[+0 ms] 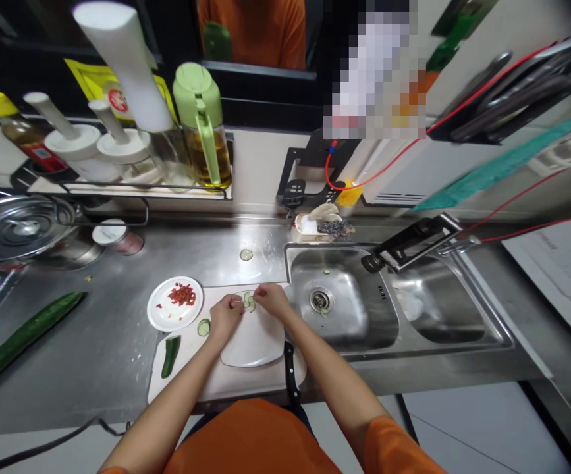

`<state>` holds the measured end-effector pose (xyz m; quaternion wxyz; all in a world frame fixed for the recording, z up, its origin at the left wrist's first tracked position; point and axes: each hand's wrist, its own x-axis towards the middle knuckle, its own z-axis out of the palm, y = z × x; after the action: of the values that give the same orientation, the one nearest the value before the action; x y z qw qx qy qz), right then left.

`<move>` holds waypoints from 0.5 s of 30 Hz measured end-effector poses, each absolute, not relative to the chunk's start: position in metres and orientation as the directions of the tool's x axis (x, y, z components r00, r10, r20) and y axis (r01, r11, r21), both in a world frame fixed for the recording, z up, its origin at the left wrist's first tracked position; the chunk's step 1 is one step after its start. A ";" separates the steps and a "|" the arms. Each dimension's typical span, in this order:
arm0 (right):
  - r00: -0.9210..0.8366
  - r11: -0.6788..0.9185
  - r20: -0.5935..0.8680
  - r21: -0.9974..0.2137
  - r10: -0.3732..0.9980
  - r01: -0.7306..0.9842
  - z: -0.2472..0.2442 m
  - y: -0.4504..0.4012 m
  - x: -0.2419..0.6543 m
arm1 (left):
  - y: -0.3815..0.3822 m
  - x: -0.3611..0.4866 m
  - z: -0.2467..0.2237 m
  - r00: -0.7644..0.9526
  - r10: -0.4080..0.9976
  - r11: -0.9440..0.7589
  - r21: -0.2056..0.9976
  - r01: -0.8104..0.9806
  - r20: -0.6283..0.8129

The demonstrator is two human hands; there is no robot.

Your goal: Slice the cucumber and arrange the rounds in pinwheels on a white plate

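Thin cucumber slices lie arranged near the far edge of a white square plate. From the left, my left hand pinches at the edge of one slice. My right hand has its fingertips closed on another slice at the right of the group; fine finger detail is small. Under the plate is a white cutting board. On the board's left are a cut cucumber piece and a single round slice. A black-handled knife lies beside the plate, its blade hidden.
A round white plate with chopped red bits overlaps the board's far-left corner. A whole cucumber lies far left; another slice rests beyond the board. Right are a double sink and black faucet. A condiment rack hangs behind.
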<state>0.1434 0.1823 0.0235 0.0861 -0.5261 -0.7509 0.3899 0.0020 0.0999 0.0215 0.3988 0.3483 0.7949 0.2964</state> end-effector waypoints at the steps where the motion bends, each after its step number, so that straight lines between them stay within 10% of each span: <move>1: -0.432 0.155 -0.277 -0.663 0.858 0.732 0.023 0.183 0.143 | 0.101 0.002 0.021 -0.437 0.793 0.580 0.744 0.331 -0.424; 15: -0.443 0.254 -0.279 -0.521 0.852 0.815 0.022 0.181 0.139 | 0.102 0.005 0.024 -0.428 0.794 0.591 0.715 0.373 -0.432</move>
<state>0.1389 0.1806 0.0224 0.0297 -0.5268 -0.7912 0.3092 0.0047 0.1017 0.0238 0.3916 0.3642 0.8012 0.2683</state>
